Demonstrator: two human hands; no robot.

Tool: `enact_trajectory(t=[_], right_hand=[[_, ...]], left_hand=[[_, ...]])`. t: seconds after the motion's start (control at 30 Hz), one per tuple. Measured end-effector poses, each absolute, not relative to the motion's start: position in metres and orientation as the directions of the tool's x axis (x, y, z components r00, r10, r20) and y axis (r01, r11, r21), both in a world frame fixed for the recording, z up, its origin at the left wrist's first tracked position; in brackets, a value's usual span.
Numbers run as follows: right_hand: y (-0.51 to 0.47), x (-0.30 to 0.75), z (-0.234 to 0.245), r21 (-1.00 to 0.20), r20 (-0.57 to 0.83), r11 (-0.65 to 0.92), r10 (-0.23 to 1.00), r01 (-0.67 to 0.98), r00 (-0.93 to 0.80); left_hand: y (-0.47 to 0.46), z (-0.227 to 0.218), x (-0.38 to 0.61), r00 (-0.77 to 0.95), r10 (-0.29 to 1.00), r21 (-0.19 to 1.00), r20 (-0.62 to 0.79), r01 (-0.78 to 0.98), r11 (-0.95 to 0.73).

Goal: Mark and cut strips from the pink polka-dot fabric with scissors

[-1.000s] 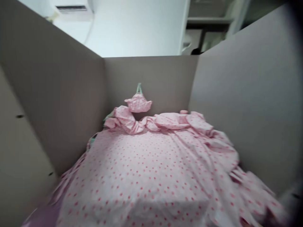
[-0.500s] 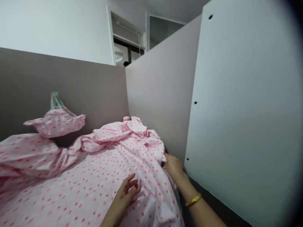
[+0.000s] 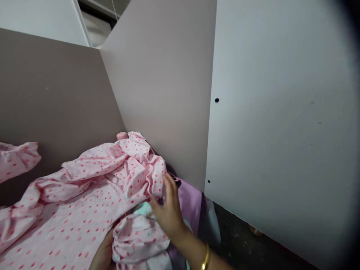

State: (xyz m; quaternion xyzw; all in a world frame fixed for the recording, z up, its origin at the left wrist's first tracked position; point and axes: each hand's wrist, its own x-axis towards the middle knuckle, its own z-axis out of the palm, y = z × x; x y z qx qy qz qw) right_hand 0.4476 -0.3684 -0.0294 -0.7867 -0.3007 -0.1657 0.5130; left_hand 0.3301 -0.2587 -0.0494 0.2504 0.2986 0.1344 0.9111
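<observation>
A large sheet of pink cloth with red dots (image 3: 84, 217) lies in folds in front of me. My left hand (image 3: 104, 247) is wrapped round the side of a bunched bundle of dotted cloth (image 3: 137, 238) at the lower middle; its fingertips are partly hidden behind the folds. A mint-green piece (image 3: 144, 209) shows at the bundle's top. Just above the bundle is my right hand (image 3: 170, 212), thumb and fingers apart, its fingertips at the right edge of the large cloth. A gold bracelet (image 3: 206, 257) circles the right wrist.
Grey-brown partitions (image 3: 163, 82) meet in a corner behind the cloth, and a pale panel (image 3: 275, 112) stands on the right. A purple item (image 3: 189, 200) hangs beside the cloth, above the dark floor (image 3: 239, 240). A small pink round object (image 3: 122, 135) sits near the corner.
My view has turned right and down. My left hand has gone from loosely open over the cloth to holding a dotted bundle. The right hand has come away from the cloth's edge, fingers spread.
</observation>
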Motion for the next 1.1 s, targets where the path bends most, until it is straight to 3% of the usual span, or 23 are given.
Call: enact_trajectory(t=[0.03,0.13,0.23,0.43,0.53,0.67,0.73,0.77,0.83,0.9,1.0,1.1], right_hand=[[-0.367,0.467,-0.027,-0.696,0.518,-0.405,0.288,0.593,0.805],[-0.360,0.517,-0.025,-0.497,0.344,-0.629,0.489,0.597,0.802],[-0.355,0.540,-0.030,-0.406,0.270,-0.657,0.578,0.635,0.770],[-0.350,0.543,-0.036,-0.332,0.240,-0.699,0.586,0.633,0.774],[-0.354,0.544,-0.033,-0.347,0.222,-0.725,0.554,0.596,0.803],[-0.389,0.532,-0.032,-0.404,0.210,-0.722,0.524,0.561,0.825],[-0.417,0.514,-0.036,-0.520,0.273,-0.663,0.468,0.538,0.841],[-0.432,0.504,-0.039,-0.696,0.356,-0.519,0.350,0.496,0.866],[-0.460,0.484,-0.045,-0.905,0.381,-0.152,0.124,0.396,0.916],[-0.483,0.469,-0.052,-0.954,0.294,0.061,0.016,0.293,0.956],[-0.505,0.460,-0.061,-0.976,0.210,0.065,0.034,0.208,0.977],[-0.512,0.453,-0.058,-0.973,0.226,-0.010,0.136,0.229,0.965]], left_hand=[[-0.260,-0.051,0.331,0.774,0.420,0.549,-0.473,-0.114,0.828],[-0.257,-0.059,0.330,0.778,0.416,0.554,-0.471,-0.106,0.825],[-0.252,-0.068,0.327,0.783,0.418,0.565,-0.461,-0.105,0.819],[-0.261,-0.063,0.326,0.756,0.447,0.655,-0.479,-0.031,0.755],[-0.265,-0.052,0.327,0.754,0.486,0.656,-0.443,-0.096,0.748],[-0.276,-0.030,0.333,0.756,0.408,0.578,-0.511,-0.049,0.815],[-0.295,-0.018,0.343,0.738,0.462,0.602,-0.492,-0.095,0.793],[-0.309,-0.013,0.350,0.728,0.512,0.640,-0.455,-0.132,0.757],[-0.339,-0.006,0.365,0.816,0.542,0.788,-0.204,-0.191,0.585],[-0.365,-0.004,0.375,0.926,0.377,0.958,-0.021,-0.089,0.272],[-0.380,-0.010,0.366,0.958,0.282,0.977,0.056,0.006,-0.214],[-0.364,-0.023,0.337,0.913,0.391,0.803,0.113,0.148,-0.577]])
